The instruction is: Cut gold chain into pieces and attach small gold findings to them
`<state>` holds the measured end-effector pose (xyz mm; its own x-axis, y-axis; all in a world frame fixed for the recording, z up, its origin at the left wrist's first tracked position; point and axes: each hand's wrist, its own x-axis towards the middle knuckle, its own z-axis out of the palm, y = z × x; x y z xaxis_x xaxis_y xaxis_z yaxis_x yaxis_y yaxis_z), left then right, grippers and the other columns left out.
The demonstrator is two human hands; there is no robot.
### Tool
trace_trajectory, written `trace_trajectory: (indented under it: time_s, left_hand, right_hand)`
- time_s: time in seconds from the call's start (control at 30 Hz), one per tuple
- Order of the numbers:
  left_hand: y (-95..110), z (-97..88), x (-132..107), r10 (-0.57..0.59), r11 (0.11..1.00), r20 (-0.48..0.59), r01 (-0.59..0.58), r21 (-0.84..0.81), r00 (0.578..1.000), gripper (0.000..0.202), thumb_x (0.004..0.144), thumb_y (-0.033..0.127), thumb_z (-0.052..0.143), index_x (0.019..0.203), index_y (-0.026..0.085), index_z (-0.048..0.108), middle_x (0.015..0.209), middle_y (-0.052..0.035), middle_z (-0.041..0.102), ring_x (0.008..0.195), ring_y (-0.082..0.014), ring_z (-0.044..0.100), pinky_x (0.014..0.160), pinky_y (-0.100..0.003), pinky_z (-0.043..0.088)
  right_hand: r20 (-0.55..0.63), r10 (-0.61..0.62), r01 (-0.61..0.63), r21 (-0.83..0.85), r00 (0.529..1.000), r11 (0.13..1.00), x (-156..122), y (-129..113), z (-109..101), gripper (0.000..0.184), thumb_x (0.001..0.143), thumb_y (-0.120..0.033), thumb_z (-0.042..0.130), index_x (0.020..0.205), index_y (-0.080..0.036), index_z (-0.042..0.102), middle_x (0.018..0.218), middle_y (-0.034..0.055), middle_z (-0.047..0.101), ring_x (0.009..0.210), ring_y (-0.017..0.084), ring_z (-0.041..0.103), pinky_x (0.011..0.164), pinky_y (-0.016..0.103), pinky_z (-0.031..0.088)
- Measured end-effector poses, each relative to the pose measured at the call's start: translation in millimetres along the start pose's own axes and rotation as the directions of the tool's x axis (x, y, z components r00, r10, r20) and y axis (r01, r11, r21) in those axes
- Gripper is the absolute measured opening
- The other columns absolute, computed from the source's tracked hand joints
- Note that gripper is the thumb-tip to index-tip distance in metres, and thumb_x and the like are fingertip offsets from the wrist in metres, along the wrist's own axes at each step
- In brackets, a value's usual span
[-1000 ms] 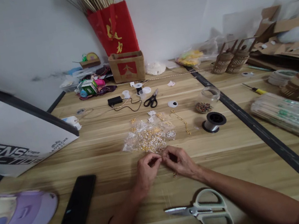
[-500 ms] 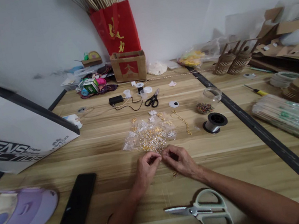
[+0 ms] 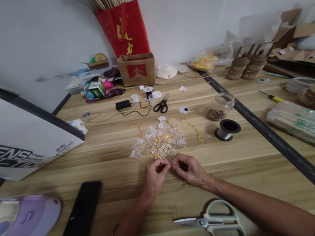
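While both hands (image 3: 157, 178) (image 3: 189, 169) pinch, faint thread (image 3: 174, 208) runs lengthwise toward the scissors (image 3: 204, 222).

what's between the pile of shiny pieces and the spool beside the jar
A gold chain lies between the shiny pile and the spool, in the head view.

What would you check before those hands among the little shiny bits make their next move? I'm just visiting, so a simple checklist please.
1. Left hand and right hand in a pinching grip: ok.
2. Thing in either grip identifiable: cannot tell, too small to make out.
3. Small gold and silver pieces close by: ok, just beyond the hands.
4. Those pieces sorted by colour: not ok, gold and silver lie mixed.
5. Pale-handled scissors clear of both hands: ok, lying apart.
6. Dark spool upright: ok.
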<state>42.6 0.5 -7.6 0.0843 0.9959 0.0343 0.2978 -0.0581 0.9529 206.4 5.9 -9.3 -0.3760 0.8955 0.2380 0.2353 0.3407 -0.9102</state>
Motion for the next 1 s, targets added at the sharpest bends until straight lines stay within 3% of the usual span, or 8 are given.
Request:
trace_trajectory:
  time_s: [1.0]
  left_hand:
    - [4.2,0.5,0.1,-0.003,1.0,-0.002,0.003,0.003,1.0,0.006,0.07,0.016,0.06,0.068,0.014,0.066,0.067,-0.0035,0.068,0.063,-0.0143,0.06,0.061,-0.022,0.048]
  right_hand:
    - [0.011,0.007,-0.006,-0.012,1.0,1.0,-0.7,1.3,0.1,0.01,0.082,-0.022,0.051,0.074,-0.016,0.053,0.063,-0.0011,0.05,0.056,0.009,0.044,0.051,0.02,0.035]
